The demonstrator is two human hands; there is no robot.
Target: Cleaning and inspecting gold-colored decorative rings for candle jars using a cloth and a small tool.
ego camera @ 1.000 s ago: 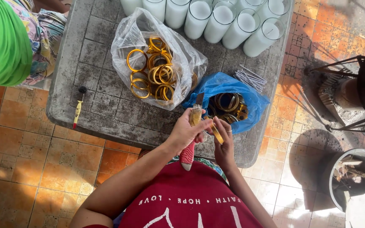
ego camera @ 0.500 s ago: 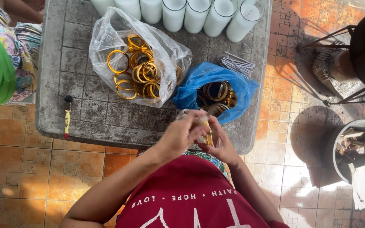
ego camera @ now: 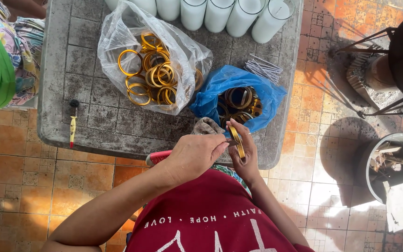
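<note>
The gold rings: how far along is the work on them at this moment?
Looks done, likely: a clear bag holds many bright gold rings. In hand: the right hand holds one ring upright at the table edge, and the left hand works on it with a red-handled tool. Left, probably: darker rings wait in the blue bag. I cannot count them.

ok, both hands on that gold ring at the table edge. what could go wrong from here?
1. The gold ring is pinched by the right hand past the table edge; a slip likely sends it to the tiled floor.
2. The left hand works a tool right at the right fingers; it could nick them.
3. The blue bag sits open close by; a bump may spill rings.
</note>
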